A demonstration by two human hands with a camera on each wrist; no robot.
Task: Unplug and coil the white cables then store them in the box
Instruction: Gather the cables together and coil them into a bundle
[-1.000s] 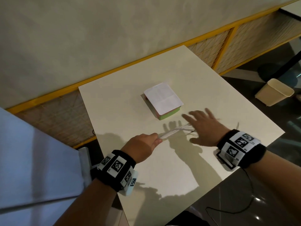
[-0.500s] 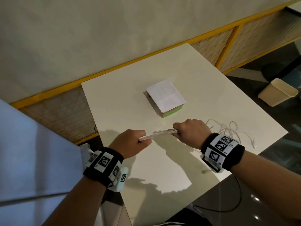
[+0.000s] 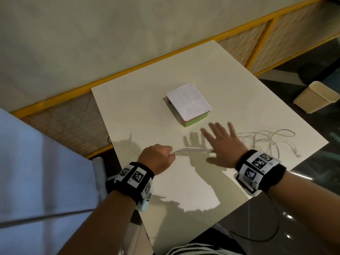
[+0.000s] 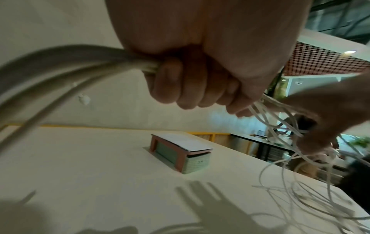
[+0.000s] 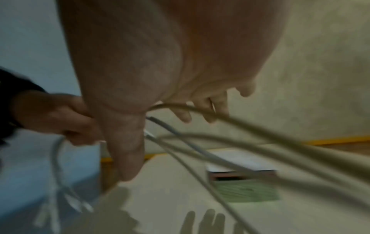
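My left hand is closed in a fist around a bundle of white cables above the table's near side. The wrist view shows its fingers curled round the cables. From there the bundle runs right, under my right hand, which hovers with its fingers spread and straight. In the right wrist view the cables pass across the palm beside the thumb. A loose tangle of cable lies to the right. The box, green and red with a white paper top, sits just beyond the hands.
The white table stands against a yellow-framed wall panel. Its right edge lies close to the cable tangle. A beige waste bin is on the dark floor at the right. A pale blue surface fills the left.
Half a second ago my right hand was fisted on the bundle; now it has let go and spread its fingers. The left hand keeps its grip. More loose cable lies to the right.
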